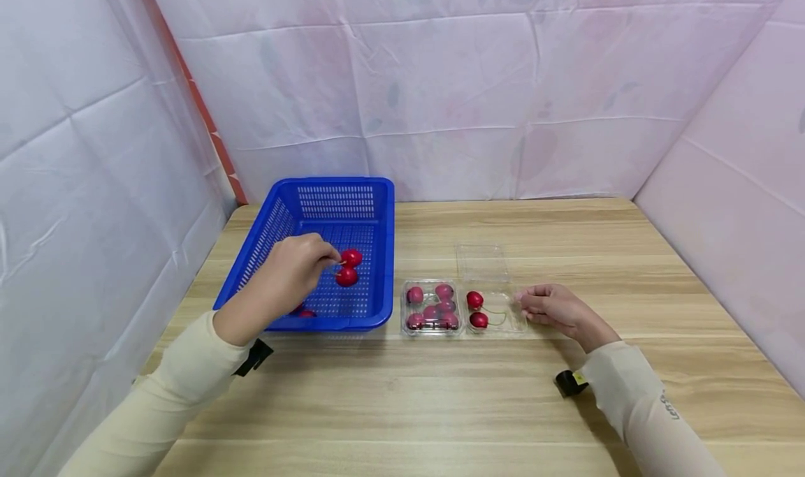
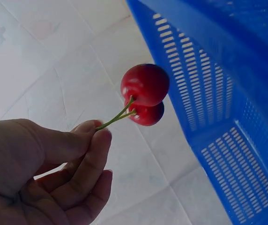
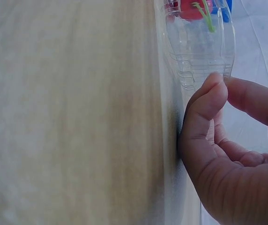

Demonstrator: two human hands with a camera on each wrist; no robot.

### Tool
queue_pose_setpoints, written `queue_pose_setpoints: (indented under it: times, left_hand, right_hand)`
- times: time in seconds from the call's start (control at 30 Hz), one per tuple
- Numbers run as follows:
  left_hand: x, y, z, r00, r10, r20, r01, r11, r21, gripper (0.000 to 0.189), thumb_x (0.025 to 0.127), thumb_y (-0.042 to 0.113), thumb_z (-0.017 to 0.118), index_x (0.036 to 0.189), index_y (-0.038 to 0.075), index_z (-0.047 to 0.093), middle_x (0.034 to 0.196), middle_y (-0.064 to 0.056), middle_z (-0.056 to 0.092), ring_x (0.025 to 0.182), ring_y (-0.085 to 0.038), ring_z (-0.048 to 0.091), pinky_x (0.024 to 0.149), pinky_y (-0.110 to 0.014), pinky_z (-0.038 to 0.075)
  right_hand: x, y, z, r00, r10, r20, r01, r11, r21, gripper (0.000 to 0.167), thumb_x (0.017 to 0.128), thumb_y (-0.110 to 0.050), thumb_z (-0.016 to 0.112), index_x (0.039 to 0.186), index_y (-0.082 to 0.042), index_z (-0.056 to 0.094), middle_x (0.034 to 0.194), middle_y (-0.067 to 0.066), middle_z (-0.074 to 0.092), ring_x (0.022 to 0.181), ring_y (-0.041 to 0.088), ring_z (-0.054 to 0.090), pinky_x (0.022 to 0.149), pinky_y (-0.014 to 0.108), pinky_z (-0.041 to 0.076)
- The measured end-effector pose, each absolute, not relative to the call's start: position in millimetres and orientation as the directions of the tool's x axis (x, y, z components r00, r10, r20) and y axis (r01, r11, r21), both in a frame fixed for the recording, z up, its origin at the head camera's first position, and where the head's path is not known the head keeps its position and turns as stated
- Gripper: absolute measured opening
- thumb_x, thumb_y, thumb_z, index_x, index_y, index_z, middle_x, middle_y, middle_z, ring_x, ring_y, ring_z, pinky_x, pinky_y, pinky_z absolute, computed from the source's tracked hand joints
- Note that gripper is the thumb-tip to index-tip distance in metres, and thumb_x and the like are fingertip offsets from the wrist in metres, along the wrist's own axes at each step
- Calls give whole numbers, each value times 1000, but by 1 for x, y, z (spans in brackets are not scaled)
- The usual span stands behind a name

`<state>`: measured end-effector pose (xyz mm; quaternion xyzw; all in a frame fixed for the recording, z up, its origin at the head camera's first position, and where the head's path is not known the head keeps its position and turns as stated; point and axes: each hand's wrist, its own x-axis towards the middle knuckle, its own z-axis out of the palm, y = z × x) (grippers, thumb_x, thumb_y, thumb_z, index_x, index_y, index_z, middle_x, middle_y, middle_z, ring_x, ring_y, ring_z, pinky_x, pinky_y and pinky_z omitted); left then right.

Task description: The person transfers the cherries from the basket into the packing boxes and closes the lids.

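My left hand (image 1: 294, 271) pinches the green stems of a pair of red cherries (image 2: 145, 85) between thumb and forefinger. The pair hangs above the inside of the blue plastic basket (image 1: 385, 253), where part of another cherry (image 1: 307, 313) shows below my forearm. At the right, my right hand (image 1: 558, 309) pinches the right edge of an open clear plastic box (image 3: 197, 54) with thumb and forefinger. Two cherries with stems, one of them this cherry (image 1: 479, 320), lie in the left part of that box. Its clear lid (image 1: 483, 262) is folded back behind it.
A closed clear box (image 1: 431, 308) with several cherries stands between the basket and the open box. All stand on a wood-grain table (image 1: 402, 400). Pale cloth walls (image 1: 440, 100) enclose the back and both sides.
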<state>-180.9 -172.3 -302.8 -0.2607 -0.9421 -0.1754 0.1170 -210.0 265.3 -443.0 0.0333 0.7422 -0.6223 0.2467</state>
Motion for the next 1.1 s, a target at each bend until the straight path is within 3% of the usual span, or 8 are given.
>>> queue_pose_setpoints:
  times: [0.43, 0.7, 1.1]
  left_hand:
    - [-166, -163, -309, -781, 433, 450, 598, 725, 341, 8, 86, 3, 69, 92, 4, 75, 85, -5, 70, 77, -16, 66, 71, -30, 56]
    - [-160, -151, -318, -748, 435, 501, 638, 679, 362, 6, 85, 3, 70, 90, 4, 74, 84, -4, 70, 76, -14, 66, 69, -27, 56]
    - [-153, -129, -336, -646, 480, 594, 745, 566, 353, 7, 85, 1, 69, 90, 3, 74, 83, -5, 68, 75, -12, 65, 68, -21, 55]
  right_hand:
    - [-211, 265, -444, -880, -247, -405, 360, 209, -909, 18, 98, -8, 49, 109, 7, 51, 88, -2, 60, 75, 3, 59, 69, 17, 52]
    - [-210, 266, -443, -882, -245, -403, 352, 227, -908, 22, 98, -9, 50, 112, 8, 52, 89, -2, 60, 77, 3, 59, 69, 18, 52]
    - [-210, 264, -442, -880, -245, -408, 358, 224, -907, 25, 99, -11, 51, 114, 9, 50, 90, -2, 59, 77, 4, 60, 69, 18, 52]
